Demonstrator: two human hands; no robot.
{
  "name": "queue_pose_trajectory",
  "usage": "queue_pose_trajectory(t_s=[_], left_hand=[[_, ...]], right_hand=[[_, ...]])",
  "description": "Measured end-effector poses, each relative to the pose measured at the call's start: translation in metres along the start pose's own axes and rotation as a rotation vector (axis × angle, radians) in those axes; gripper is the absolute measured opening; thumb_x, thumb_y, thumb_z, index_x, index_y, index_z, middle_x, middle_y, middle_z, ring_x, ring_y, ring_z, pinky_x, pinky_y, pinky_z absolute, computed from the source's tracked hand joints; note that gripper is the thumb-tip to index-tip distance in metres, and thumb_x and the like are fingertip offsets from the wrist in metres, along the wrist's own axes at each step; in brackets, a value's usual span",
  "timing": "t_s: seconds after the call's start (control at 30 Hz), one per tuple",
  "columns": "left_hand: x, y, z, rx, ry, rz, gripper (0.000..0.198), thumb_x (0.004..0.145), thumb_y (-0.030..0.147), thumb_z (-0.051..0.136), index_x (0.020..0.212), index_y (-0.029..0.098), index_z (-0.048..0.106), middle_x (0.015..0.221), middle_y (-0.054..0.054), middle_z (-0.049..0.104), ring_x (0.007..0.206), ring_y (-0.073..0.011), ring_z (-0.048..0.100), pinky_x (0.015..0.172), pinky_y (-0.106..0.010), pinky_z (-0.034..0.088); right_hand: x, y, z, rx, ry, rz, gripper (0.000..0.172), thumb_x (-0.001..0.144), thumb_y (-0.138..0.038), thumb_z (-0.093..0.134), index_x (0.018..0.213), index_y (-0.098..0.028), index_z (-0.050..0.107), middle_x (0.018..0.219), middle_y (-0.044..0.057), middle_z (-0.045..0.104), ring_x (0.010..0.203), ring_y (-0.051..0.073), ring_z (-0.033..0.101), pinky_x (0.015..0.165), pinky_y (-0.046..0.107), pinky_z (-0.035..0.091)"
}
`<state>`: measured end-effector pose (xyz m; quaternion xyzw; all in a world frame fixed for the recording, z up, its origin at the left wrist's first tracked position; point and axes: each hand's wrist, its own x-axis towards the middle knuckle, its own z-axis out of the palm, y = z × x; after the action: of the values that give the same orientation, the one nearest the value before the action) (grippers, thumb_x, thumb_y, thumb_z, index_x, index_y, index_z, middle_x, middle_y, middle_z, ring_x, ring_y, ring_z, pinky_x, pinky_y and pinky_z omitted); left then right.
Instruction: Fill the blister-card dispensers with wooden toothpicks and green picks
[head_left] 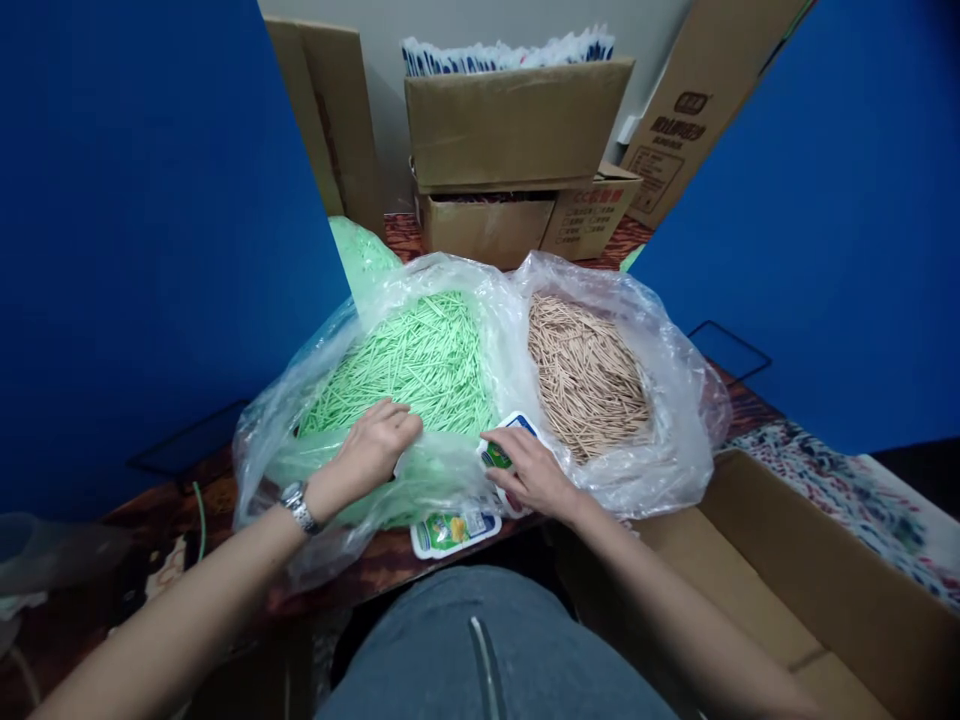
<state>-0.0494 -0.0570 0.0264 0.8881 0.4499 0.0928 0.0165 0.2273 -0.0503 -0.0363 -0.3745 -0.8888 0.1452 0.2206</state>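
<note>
A clear plastic bag [289,400] holds a heap of thin pale green sticks [420,350]. Over the near edge of that heap is my left hand [382,440], its fingers curled in; what they hold, if anything, is hidden. My right hand [529,470] grips a small flat pack [517,422] with a white rim and a green and blue printed face, between the two bags. A similar printed pack [455,532] lies on the table's front edge, just below. Thin light brown sticks [589,375] fill a second clear bag [686,400] on the right.
Behind the bags, an open cardboard box [517,130] full of white and blue wrappers sits on lower boxes [487,230]. Tall cardboard pieces [330,110] stand at the sides, between blue panels [150,200]. An open carton [795,560] is at my right, below the table.
</note>
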Motion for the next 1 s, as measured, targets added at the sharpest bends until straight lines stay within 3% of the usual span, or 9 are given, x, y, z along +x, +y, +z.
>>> queue_pose_trajectory(t_s=[0.07,0.17,0.33,0.4,0.5,0.6,0.7,0.83,1.0], left_hand=[[0.000,0.000,-0.006,-0.049,-0.059,-0.064,0.020,0.082,0.001,0.042,0.089,0.016,0.053,0.075,-0.004,0.060,0.078,-0.0203,0.057,0.073,-0.032,0.044],[-0.013,0.016,-0.007,-0.142,-0.147,-0.106,0.024,0.078,0.000,0.041,0.093,0.017,0.049,0.068,0.002,0.054,0.057,-0.0145,0.049,0.055,-0.025,0.034],[-0.052,0.058,0.005,-0.173,-0.271,0.022,0.023,0.080,-0.003,0.040,0.085,0.019,0.045,0.074,0.001,0.057,0.061,-0.0145,0.050,0.056,-0.026,0.035],[-0.063,0.070,0.012,-0.074,-0.237,0.062,0.023,0.081,-0.002,0.041,0.090,0.018,0.047,0.079,-0.001,0.059,0.067,-0.0166,0.053,0.062,-0.029,0.040],[-0.072,0.079,0.021,0.108,-0.144,0.057,0.027,0.083,-0.001,0.042,0.105,0.014,0.048,0.081,-0.005,0.060,0.071,-0.0194,0.056,0.065,-0.033,0.044],[-0.076,0.082,0.028,0.152,-0.100,0.078,0.014,0.084,0.002,0.046,0.090,0.014,0.051,0.074,-0.005,0.058,0.065,-0.0205,0.054,0.060,-0.034,0.042],[-0.076,0.082,0.033,0.089,-0.005,0.139,0.016,0.085,0.006,0.047,0.074,0.017,0.047,0.068,-0.003,0.054,0.061,-0.0198,0.051,0.057,-0.034,0.038],[-0.076,0.081,0.038,0.060,0.172,0.155,0.022,0.088,0.006,0.042,0.070,0.017,0.046,0.063,-0.001,0.050,0.057,-0.0172,0.046,0.056,-0.033,0.032],[-0.077,0.080,0.040,0.000,0.282,0.162,0.025,0.090,0.006,0.040,0.069,0.017,0.050,0.058,0.000,0.050,0.055,-0.0157,0.045,0.056,-0.033,0.030]], right_hand=[[-0.002,0.004,0.003,-0.030,-0.064,-0.035,0.051,0.088,-0.044,0.054,0.129,-0.015,0.048,0.121,0.015,0.057,0.112,0.026,0.050,0.095,0.043,0.042],[-0.006,0.015,0.004,-0.056,-0.111,-0.064,0.048,0.088,-0.044,0.054,0.127,-0.016,0.051,0.123,0.014,0.056,0.113,0.026,0.050,0.097,0.043,0.041],[0.003,0.021,-0.006,-0.058,-0.142,-0.051,0.031,0.096,-0.033,0.042,0.118,-0.018,0.057,0.103,0.008,0.066,0.094,0.019,0.059,0.083,0.033,0.046],[0.019,0.013,-0.005,-0.075,-0.128,-0.106,0.029,0.097,-0.032,0.040,0.113,-0.018,0.059,0.095,0.007,0.067,0.087,0.017,0.060,0.077,0.029,0.046],[0.048,-0.006,0.008,-0.170,-0.224,-0.370,0.022,0.096,-0.030,0.044,0.106,-0.020,0.060,0.090,0.005,0.065,0.083,0.016,0.059,0.072,0.028,0.044],[0.070,-0.023,0.025,-0.292,-0.411,-0.670,0.012,0.093,-0.026,0.049,0.095,-0.022,0.059,0.085,0.002,0.062,0.077,0.016,0.056,0.062,0.028,0.041],[0.077,-0.027,0.039,-0.354,-0.504,-0.836,0.010,0.093,-0.024,0.047,0.092,-0.023,0.057,0.083,0.001,0.058,0.070,0.015,0.053,0.055,0.026,0.036],[0.076,-0.018,0.049,-0.363,-0.509,-0.861,0.016,0.096,-0.026,0.040,0.093,-0.023,0.056,0.085,0.002,0.057,0.068,0.014,0.051,0.052,0.025,0.033],[0.086,-0.010,0.059,-0.375,-0.465,-0.731,0.019,0.097,-0.030,0.039,0.095,-0.023,0.056,0.087,0.003,0.059,0.070,0.014,0.052,0.056,0.025,0.033]])
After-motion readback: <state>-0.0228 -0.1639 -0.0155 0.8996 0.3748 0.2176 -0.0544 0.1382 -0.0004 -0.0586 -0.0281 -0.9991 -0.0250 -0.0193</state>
